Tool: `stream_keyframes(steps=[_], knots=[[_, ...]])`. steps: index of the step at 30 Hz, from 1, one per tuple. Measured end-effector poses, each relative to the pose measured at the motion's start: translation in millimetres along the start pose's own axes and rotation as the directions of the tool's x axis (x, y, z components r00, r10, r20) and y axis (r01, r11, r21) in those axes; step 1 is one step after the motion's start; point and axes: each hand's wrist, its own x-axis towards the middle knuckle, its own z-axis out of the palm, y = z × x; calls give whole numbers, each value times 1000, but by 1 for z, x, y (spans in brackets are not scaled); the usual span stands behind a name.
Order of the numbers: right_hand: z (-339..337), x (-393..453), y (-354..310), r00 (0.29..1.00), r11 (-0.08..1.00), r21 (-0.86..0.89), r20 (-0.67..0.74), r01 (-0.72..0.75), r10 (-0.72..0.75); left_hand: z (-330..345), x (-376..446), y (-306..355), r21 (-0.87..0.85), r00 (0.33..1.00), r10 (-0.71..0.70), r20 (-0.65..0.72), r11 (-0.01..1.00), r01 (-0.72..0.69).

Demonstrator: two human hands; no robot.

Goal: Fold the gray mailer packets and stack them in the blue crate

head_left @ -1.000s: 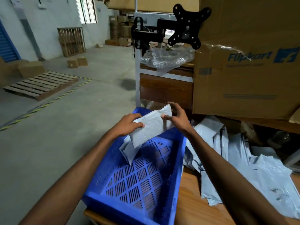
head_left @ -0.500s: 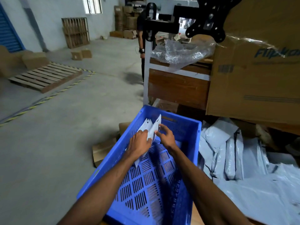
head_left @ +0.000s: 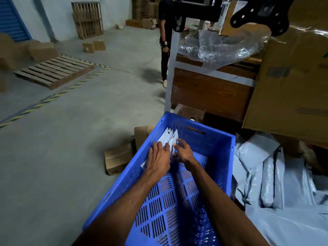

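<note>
- Both forearms reach forward into the blue crate (head_left: 222,157), crossing over its slotted floor, so much of the crate's near half is hidden beneath them.
- The left hand (head_left: 158,158) lies palm down with its fingers stretched out flat on the folded gray mailer packets (head_left: 169,139), which stand leaning against the crate's far left inner wall.
- The right hand (head_left: 183,151) sits just beside the left, fingers loosely spread and touching the right edge of the same packets; whether the thumb pinches anything I cannot tell, since the hand covers that spot.
- The two hands hide the lower part of the packets; only the pale upper corners show, fanned in a row.
- To the right of the crate, touching its outer wall, lies a loose heap of unfolded gray mailers (head_left: 276,176), crumpled and overlapping.
- To the left of the crate, on the concrete floor, lie small cardboard boxes (head_left: 118,159), one pressed close behind the crate's far left corner.
- Behind the heap stands a large cardboard carton (head_left: 292,82), which blocks the view past it.
- Beyond the crate stands a wooden bench with a white frame (head_left: 211,91), with clear bubble wrap (head_left: 229,47) draped on top and a black metal bracket (head_left: 259,13) overhanging it.
- A second person in dark clothes (head_left: 164,38) stands beside the frame's post, partly hidden by it.
- Farther left a wooden pallet (head_left: 55,71) lies flat on the floor, with yellow-and-black floor tape along it.
</note>
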Motion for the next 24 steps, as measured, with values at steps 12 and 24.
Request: stream_keyframes(steps=[12, 24], knots=[[7, 9, 12, 993, 991, -70, 22, -111, 113, 2, 1, -4, 28, 998, 50, 48, 998, -51], [8, -1, -6, 997, 951, -310, -67, 14, -36, -3, 6, -14, -75, 993, 116, 9, 990, -115]])
